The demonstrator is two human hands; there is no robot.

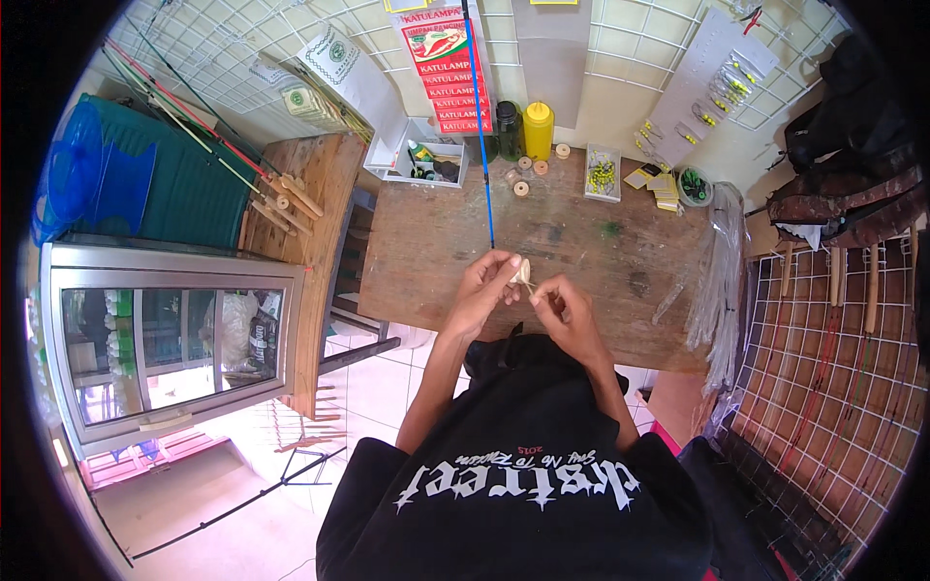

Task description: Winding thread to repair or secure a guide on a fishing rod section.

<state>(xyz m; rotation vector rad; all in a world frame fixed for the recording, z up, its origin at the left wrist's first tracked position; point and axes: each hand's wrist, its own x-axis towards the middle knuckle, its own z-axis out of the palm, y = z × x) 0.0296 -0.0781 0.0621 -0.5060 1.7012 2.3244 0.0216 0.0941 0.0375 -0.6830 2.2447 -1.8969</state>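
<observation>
Above the front part of the wooden table [426, 247], my two hands are close together. My left hand [477, 295] is closed, with a small cream-coloured, rounded piece [523, 272] between its thumb and fingers; its exact kind is too small to tell. Pinched fingers of my right hand [570, 315] meet the lower edge of that piece, where a thin pale strand seems to run. Whatever the right fingertips grip is unclear. A slim blue rod [484, 155] stretches from the top of the view down to just above my left hand; whether they touch cannot be told.
At the table's back stand a yellow squeeze bottle [538, 131], a dark bottle [509, 131], wooden spools [521, 188], a white tray [421, 163] and a box of yellow-green beads [602, 172]. Clear plastic sleeves [715, 271] hang over the right edge. A glass-fronted cabinet [174, 339] stands left.
</observation>
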